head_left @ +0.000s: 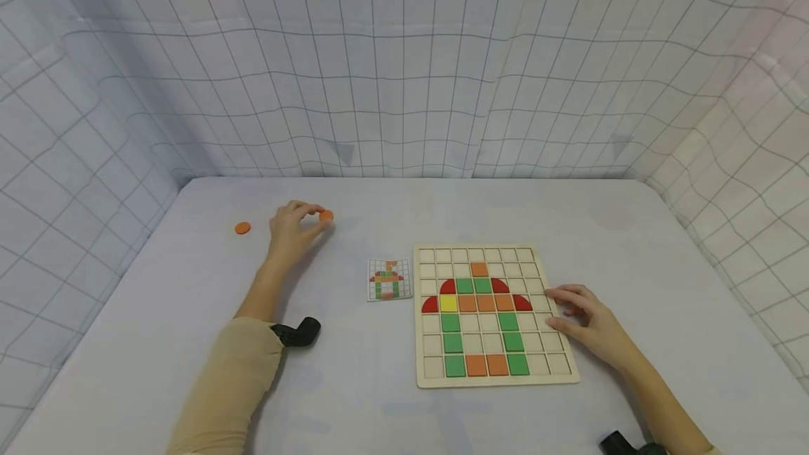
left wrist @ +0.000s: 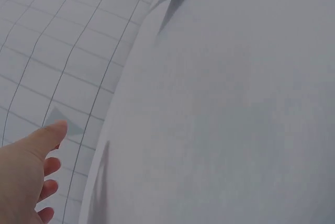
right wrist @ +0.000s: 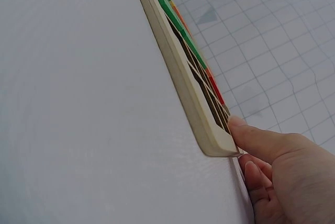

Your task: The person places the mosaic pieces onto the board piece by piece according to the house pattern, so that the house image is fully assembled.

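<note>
My left hand (head_left: 293, 230) is at the back left of the table, pinching an orange disc (head_left: 326, 215) between thumb and forefinger. In the left wrist view the left thumb (left wrist: 49, 136) and curled fingertips show, but the disc is hidden. A second orange disc (head_left: 243, 228) lies to the left of that hand. My right hand (head_left: 590, 325) rests at the right edge of a wooden grid board (head_left: 550, 364), its thumb and forefinger spread along the rim. Green, orange, red and yellow pieces form a figure in the board's cells. The right wrist view shows the thumb touching the rim (right wrist: 209, 137).
A small pattern card (head_left: 388, 279) with a similar coloured figure lies just left of the board. White table cloth (head_left: 354, 399) covers the surface, and gridded curtains (head_left: 417, 76) stand at the back and both sides. Black wrist mounts (head_left: 300, 333) are on the arms.
</note>
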Demonstrator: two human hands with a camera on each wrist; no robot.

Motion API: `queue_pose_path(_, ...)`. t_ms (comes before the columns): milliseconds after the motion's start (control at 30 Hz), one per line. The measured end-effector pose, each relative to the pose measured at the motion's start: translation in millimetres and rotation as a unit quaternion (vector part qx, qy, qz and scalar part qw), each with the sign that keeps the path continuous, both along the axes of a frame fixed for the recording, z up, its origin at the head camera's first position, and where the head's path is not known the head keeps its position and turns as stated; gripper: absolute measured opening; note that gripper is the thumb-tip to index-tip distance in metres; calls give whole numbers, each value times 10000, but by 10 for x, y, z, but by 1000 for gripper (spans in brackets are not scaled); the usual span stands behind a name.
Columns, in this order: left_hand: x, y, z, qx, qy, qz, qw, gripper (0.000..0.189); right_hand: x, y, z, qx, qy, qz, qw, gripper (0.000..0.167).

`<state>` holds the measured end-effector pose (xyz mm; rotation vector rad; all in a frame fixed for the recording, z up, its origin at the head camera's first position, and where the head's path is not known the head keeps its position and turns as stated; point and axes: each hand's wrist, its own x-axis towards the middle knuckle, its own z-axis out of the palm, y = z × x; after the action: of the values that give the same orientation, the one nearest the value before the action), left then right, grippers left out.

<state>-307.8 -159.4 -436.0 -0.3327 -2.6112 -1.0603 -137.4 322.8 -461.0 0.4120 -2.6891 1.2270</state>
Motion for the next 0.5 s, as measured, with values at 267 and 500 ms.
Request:
queue_pose_path(267,-42,437,76,-193,60,-455,9988,33,-12,11,-6,-55,-32,31,10000,42)
queue_pose_path(500,-58,869,77,-465,182,-996,9938,31,-15,7,-15,-27,-1,7,10000,42)
